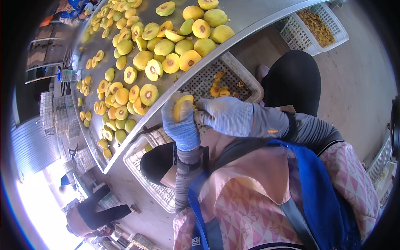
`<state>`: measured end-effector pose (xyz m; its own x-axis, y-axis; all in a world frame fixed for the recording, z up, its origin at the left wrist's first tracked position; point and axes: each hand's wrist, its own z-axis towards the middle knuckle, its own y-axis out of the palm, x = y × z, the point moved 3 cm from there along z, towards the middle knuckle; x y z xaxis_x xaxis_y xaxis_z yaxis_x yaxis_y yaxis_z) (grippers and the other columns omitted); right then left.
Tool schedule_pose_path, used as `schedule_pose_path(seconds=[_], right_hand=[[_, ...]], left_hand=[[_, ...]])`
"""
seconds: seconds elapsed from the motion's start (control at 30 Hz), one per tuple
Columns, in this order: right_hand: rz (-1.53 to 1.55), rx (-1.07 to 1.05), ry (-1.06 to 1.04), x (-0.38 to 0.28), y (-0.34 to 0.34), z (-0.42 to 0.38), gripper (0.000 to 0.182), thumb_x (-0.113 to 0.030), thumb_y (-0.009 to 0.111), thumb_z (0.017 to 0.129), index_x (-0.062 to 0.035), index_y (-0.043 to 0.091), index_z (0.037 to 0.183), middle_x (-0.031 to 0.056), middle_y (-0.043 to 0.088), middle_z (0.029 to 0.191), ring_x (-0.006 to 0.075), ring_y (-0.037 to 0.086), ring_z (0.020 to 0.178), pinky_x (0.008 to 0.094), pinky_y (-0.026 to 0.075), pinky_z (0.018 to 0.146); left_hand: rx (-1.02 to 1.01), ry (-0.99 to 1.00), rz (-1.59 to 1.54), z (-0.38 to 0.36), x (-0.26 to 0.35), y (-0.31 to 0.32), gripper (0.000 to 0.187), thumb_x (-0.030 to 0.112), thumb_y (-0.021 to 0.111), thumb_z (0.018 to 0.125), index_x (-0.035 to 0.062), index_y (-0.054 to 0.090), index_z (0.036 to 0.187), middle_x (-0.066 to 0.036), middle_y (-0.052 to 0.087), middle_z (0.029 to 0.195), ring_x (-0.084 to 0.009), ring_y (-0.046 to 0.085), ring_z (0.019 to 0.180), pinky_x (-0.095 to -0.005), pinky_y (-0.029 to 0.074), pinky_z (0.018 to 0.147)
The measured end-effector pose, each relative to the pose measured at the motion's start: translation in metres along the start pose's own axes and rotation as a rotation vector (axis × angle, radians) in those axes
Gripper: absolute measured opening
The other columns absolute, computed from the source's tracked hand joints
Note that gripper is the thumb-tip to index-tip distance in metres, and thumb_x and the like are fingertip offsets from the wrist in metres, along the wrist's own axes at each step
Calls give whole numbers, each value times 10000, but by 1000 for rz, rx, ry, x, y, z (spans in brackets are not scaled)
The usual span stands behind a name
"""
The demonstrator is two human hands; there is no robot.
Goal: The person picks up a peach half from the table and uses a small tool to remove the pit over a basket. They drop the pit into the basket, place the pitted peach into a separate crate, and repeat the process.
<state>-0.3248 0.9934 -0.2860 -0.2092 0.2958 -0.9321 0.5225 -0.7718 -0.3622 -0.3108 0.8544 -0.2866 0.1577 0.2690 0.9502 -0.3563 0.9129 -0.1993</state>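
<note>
My left hand (182, 129), in a blue and grey knit glove, is closed around a yellow peach half (180, 109). Beside it, my right hand (227, 115) in a matching glove is curled shut, its fingertips close to the fruit. Whatever the right fingers hold is hidden. Past my hands, many halved yellow-green peaches (164, 47) lie on a metal table (246, 21), several with brown pits or pit hollows showing. Under the table edge, a plastic crate (243, 68) contains a few orange-yellow scraps (216, 89).
The table's raised metal rim (143, 121) runs diagonally before me. Another white crate (135, 156) stands by my left knee. A white basket (337, 29) of brown-yellow scraps sits on the floor at upper right. Another person (89, 216) bends over at lower left, near stacked crates (58, 112).
</note>
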Motion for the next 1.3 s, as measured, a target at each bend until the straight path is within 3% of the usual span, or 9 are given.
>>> schedule_pose_path(seconds=[0.37,0.5,0.7,0.77,0.87,0.93,1.03,1.17,1.3], right_hand=[[282,-47,51,-2,-10,-2,390,-365,504,958,-11,614,1079,229,642,837,382,636,827,420,486,723],[389,-130,70,-11,-19,-5,411,-387,507,944,-20,636,1076,236,652,881,383,629,893,407,474,767],[-182,-41,59,-10,-17,-9,344,-309,570,901,-28,610,1095,204,668,878,392,647,795,448,511,711],[-294,60,-16,-3,-13,-13,387,-302,583,895,-71,576,1205,203,665,872,376,657,792,437,536,709],[-455,-30,-58,13,-1,-11,339,-283,602,870,-52,582,1117,191,660,825,360,660,760,448,530,657],[-545,-77,-98,14,2,-10,304,-270,607,862,-45,590,1066,185,657,798,356,660,741,451,527,639],[-507,-155,-25,10,1,-8,257,-263,609,853,-50,589,997,176,645,740,359,655,702,460,519,612],[-466,-129,-66,0,-9,-4,236,-245,617,837,-53,586,970,179,638,712,366,653,695,459,519,614],[-402,-127,29,3,-14,2,263,-257,639,832,-40,562,959,189,632,713,372,652,711,456,518,622]], left_hand=[[-14,-160,-236,4,8,6,369,284,590,935,-39,574,1112,-143,672,915,-194,637,831,-300,519,752],[61,-388,-536,9,-5,-7,467,453,552,933,19,566,1106,-103,648,912,-211,636,797,-318,532,735],[164,-225,-204,3,36,-82,652,592,413,937,-5,536,1167,-146,655,925,-200,632,703,-247,507,531],[190,-197,3,0,47,-142,570,511,489,931,18,524,1214,-123,657,939,-219,646,782,-272,534,589],[357,-99,502,4,29,-240,513,463,550,913,-19,628,1072,-150,662,937,-252,644,821,-334,526,684],[-99,-280,1304,16,16,-269,432,384,605,875,3,638,1075,-181,659,994,-298,640,892,-384,507,785],[-62,-117,1449,56,14,-244,382,317,621,851,22,643,1093,-204,642,1055,-326,615,966,-395,466,879],[-67,-88,855,150,-14,-170,411,249,617,845,59,610,1210,-194,611,1169,-355,581,1053,-411,435,945],[-176,49,1062,229,-71,-114,505,222,646,810,57,557,1279,-212,608,1191,-363,581,1083,-404,454,936]])
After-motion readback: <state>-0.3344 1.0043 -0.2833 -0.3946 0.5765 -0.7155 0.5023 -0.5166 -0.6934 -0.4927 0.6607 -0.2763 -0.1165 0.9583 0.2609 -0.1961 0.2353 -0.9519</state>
